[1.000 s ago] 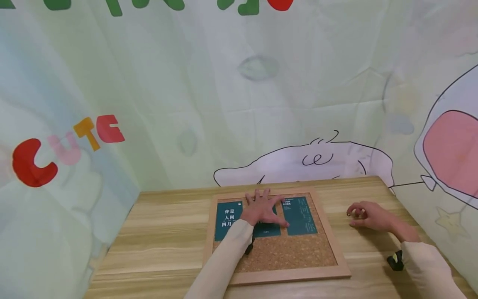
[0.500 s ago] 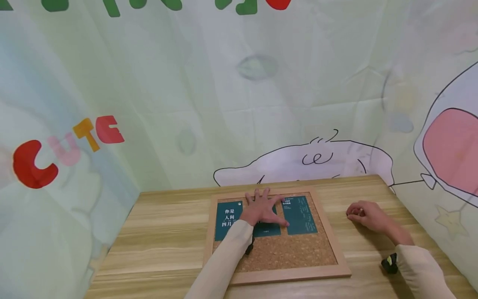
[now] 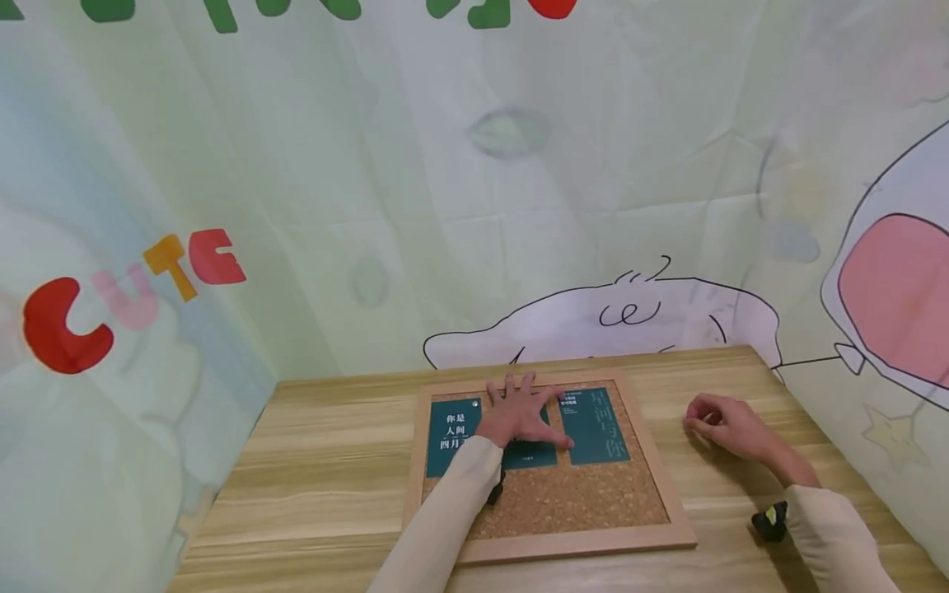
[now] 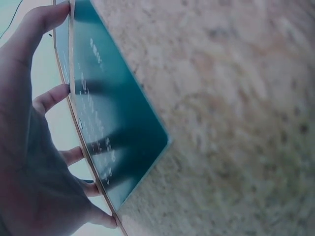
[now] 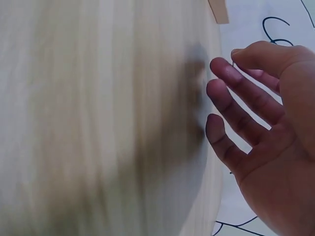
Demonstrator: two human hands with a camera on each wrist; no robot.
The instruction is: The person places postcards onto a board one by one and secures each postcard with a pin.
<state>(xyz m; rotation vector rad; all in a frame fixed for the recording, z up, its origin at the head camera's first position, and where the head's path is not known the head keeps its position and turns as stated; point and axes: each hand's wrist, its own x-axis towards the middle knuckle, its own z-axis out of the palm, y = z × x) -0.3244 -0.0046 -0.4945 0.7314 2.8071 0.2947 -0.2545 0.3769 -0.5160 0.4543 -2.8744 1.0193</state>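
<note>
My left hand (image 3: pixel 514 416) lies spread over a cork board (image 3: pixel 563 498) in a wooden frame, fingers straight and pointing to its far edge. Beneath it is the middle of three dark green cards (image 3: pixel 532 455); the left card (image 3: pixel 439 461) shows white characters. My thumb reaches the near edge of the right card (image 3: pixel 593 428). In the left wrist view the middle green card (image 4: pixel 123 132) lies flat beside my fingers. My right hand (image 3: pixel 730 424) hovers right of the board, thumb and index finger together, seemingly pinching a tiny thin pin (image 5: pixel 233 63); its head is hidden.
The board rests on a wood-grain table (image 3: pixel 319 469). A printed curtain (image 3: pixel 356 181) with cartoon figures and letters stands close behind the table and along its sides. A black wrist device (image 3: pixel 769 523) hangs under the right sleeve.
My right hand has shifted slightly left and turned, its fingers drawing closer together. The left hand has stayed put on the board. Pale lettering on the right card now catches more light.
</note>
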